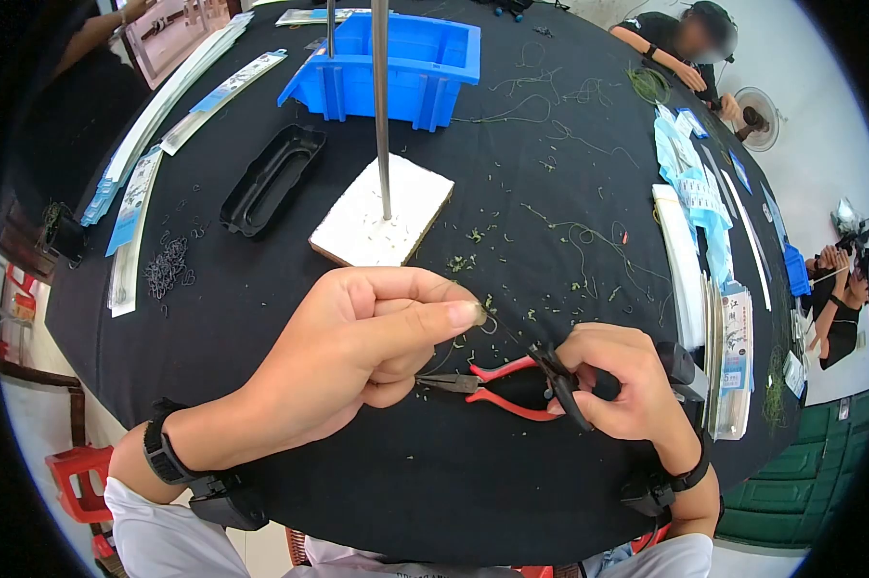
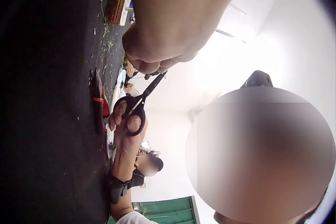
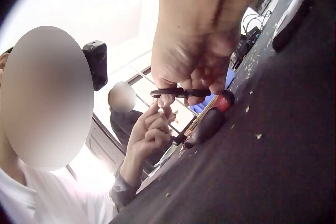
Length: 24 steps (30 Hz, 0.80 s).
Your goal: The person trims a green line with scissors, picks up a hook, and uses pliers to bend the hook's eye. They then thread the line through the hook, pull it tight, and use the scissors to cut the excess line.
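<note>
My left hand [image 1: 357, 337] pinches a small hook with thin line between thumb and forefinger, above the middle of the black cloth. My right hand [image 1: 622, 376] holds black-handled scissors [image 2: 140, 100], thumb and fingers through the loops; the blades point at the left fingertips. In the right wrist view the scissors' handles [image 3: 181, 92] show under the right hand, and the left hand [image 3: 152, 132] is just beyond. Red-handled pliers [image 1: 500, 370] lie on the cloth beneath, between the two hands. Whether the blades touch the line, I cannot tell.
A white block [image 1: 357, 217] with an upright metal rod [image 1: 382, 116] stands ahead, a blue bin [image 1: 396, 72] behind it. To the left are a black tray [image 1: 272, 180] and a pile of hooks [image 1: 168, 265]. Green scraps and line lie right of centre; packets [image 1: 736, 356] sit at right.
</note>
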### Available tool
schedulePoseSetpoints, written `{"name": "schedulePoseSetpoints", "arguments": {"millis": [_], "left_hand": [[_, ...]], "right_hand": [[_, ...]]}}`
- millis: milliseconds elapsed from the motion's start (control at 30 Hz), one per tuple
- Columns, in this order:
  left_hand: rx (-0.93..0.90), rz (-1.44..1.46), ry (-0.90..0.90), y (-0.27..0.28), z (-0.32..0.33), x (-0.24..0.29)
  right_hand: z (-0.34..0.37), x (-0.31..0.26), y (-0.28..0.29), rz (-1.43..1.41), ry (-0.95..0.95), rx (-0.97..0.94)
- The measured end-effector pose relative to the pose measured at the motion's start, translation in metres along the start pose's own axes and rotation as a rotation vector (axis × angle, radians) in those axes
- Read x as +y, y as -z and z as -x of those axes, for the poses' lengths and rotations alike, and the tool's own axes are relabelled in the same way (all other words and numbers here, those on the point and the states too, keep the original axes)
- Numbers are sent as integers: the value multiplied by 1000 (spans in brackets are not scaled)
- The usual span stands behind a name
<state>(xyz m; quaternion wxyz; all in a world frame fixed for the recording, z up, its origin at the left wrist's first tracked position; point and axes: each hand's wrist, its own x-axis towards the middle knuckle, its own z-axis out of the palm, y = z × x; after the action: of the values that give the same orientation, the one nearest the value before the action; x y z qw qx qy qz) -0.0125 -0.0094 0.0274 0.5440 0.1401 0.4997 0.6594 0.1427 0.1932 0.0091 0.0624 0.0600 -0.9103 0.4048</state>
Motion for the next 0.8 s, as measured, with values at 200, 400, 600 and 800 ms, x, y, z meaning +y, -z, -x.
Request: {"name": "schedulePoseSetpoints", "arguments": {"millis": [200,400,600,800], "left_hand": [[-1,-1,-10,0,0,0],[47,-72,-106,-2,2,1],[55,-124,-153,-5,7,4],[22,-84,-100,-6,7,0]], "right_hand": [[0,-1,-1,-27,2,2],[1,0,-4,-235,-72,-18],[5,-4,-7,-613,-192,-93],[5,-6,-3,-553,-209,-164]]}}
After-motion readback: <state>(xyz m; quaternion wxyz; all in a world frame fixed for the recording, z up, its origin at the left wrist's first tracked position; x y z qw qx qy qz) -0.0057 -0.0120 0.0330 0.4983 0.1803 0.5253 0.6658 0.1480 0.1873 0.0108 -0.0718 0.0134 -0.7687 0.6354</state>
